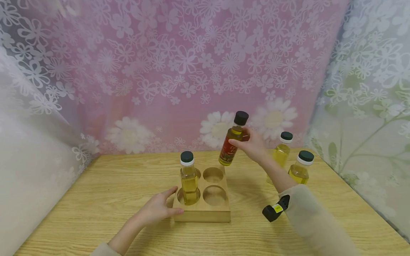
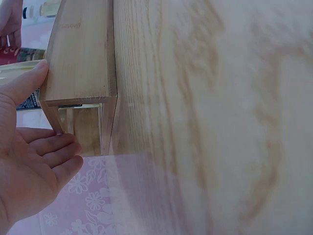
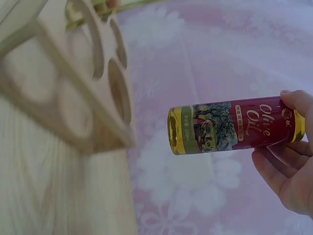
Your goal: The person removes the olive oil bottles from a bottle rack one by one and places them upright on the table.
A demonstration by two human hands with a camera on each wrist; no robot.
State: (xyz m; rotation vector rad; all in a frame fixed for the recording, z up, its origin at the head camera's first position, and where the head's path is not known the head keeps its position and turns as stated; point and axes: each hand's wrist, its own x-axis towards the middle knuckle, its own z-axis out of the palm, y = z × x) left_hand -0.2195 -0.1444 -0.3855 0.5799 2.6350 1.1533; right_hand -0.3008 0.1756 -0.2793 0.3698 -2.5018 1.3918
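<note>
My right hand (image 1: pixel 253 144) grips an olive oil bottle (image 1: pixel 229 146) with a red label and a black cap. The bottle is slightly tilted, raised near the rack's back right corner; in the right wrist view the "Olive Oil" label (image 3: pixel 254 122) shows between its base and my fingers. My left hand (image 1: pixel 157 209) holds the left end of the wooden bottle rack (image 1: pixel 205 216), thumb at the front corner and fingers at the side. A clear bottle of yellow oil (image 1: pixel 189 181) with a dark green cap stands in the rack's front left hole.
Two more dark-capped oil bottles, one behind (image 1: pixel 282 153) and one nearer (image 1: pixel 299 172), stand at the right, partly hidden by my right forearm. The wooden table (image 1: pixel 128 177) meets a flowered curtain (image 1: pixel 179 71) at the back. A black device (image 1: pixel 275 209) sits on my right wrist.
</note>
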